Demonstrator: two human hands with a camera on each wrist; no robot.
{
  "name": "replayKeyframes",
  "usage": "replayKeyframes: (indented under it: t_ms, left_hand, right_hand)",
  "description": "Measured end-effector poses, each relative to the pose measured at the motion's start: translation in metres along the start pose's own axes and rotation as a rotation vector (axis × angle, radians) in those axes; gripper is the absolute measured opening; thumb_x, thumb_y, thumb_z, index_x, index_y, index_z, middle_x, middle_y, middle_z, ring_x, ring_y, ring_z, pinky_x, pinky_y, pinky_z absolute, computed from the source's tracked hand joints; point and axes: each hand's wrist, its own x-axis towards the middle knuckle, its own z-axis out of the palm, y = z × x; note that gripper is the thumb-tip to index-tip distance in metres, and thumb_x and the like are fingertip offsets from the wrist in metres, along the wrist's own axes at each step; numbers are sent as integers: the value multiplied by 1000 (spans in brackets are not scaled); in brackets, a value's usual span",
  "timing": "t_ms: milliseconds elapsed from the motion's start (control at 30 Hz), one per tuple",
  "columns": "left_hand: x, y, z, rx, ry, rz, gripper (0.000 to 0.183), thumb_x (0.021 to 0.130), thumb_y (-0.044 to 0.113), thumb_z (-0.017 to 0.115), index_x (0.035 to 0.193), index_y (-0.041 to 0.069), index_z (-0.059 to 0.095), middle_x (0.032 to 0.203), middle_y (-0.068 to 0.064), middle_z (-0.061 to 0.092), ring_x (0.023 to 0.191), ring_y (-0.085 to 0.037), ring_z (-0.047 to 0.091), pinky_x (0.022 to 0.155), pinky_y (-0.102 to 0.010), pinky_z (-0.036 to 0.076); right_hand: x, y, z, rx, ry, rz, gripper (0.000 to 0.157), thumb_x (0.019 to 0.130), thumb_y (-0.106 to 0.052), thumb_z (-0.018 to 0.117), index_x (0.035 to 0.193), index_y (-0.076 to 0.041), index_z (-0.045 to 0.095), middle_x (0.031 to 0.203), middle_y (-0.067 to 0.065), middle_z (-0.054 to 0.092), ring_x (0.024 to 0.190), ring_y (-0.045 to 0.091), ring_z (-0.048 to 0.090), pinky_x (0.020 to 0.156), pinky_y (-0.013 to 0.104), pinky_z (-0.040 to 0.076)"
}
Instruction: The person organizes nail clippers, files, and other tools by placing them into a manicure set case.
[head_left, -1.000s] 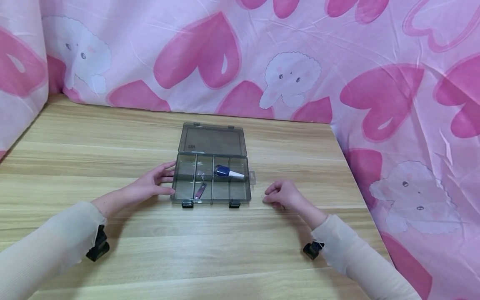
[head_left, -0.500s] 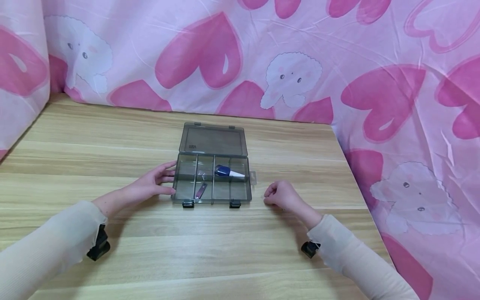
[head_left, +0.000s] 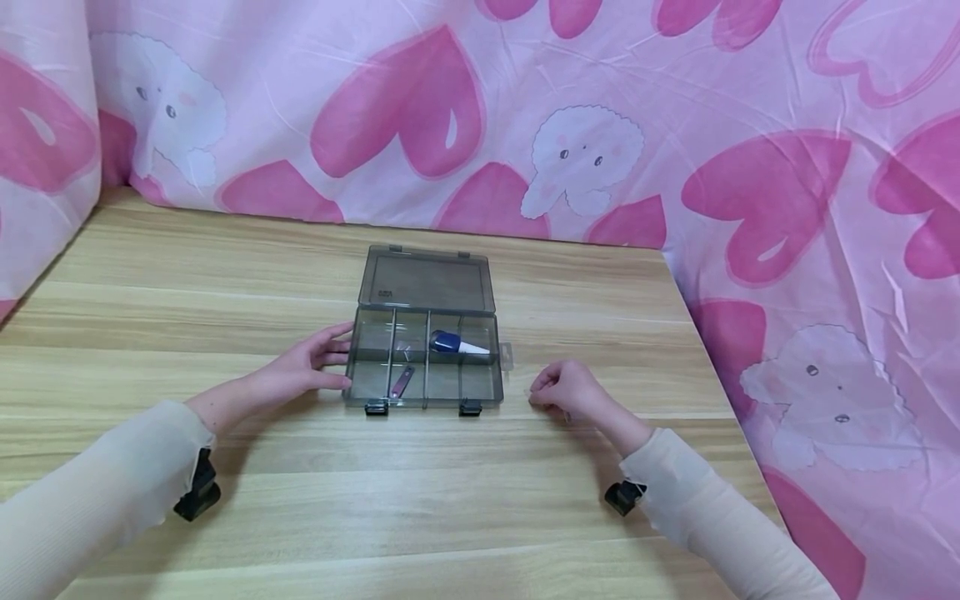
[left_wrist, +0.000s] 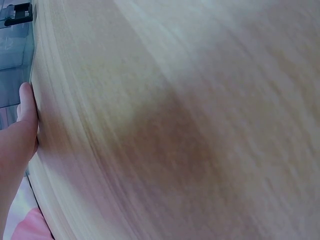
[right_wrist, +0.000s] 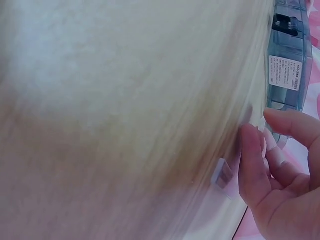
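A smoky grey plastic organizer box (head_left: 442, 403) lies on the table with its lid (head_left: 427, 282) folded back. Inside are a dark blue nail polish bottle (head_left: 446, 341) with a white cap, a purple nail clipper (head_left: 402, 382) and a small clear item (head_left: 405, 352). My left hand (head_left: 303, 364) rests at the box's left side, fingers spread and thumb near the front corner. To the right of the box, my right hand (head_left: 572, 390) has its fingers curled with the tips together. In the right wrist view a small clear plastic piece (right_wrist: 223, 175) sticks out behind these fingers, which largely hide it.
The wood-grain table (head_left: 360, 517) runs back to a pink heart-patterned cloth (head_left: 390, 108). A clear tab (head_left: 506, 356) juts from the box's right side. Two black latches, one of them a front latch (head_left: 470, 407), hang at its near edge. Black cameras (head_left: 625, 497) sit at both wrists.
My right hand has shifted very slightly, its fingers staying curled together. The left hand, the box and its contents hold their places.
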Motion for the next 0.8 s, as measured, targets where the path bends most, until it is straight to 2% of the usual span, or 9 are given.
replayKeyframes:
  t_ms: [400,633,800]
  left_hand:
    - [1,0,0,-6,-2,-8,87,84,4,63,149,1,5,146,-33,24,132,-47,31,109,-56,30]
    - [0,0,-1,-20,-10,-5,89,83,2,63,149,-1,3,145,-34,24,132,-48,30,108,-55,31]
    - [0,0,-1,-9,-12,-3,89,83,3,63,149,-1,3,144,-34,26,131,-48,32,107,-54,34]
  right_hand:
    - [2,-5,-10,103,-51,5,15,76,-4,64,89,2,69,65,2,65,58,10,59,57,21,51]
    - [1,-11,-17,198,-96,-6,23,79,-2,62,98,10,65,78,5,69,62,9,62,65,26,57]
    - [0,-18,-21,241,-109,-9,25,80,-2,59,101,12,63,79,3,68,63,8,62,69,29,58]
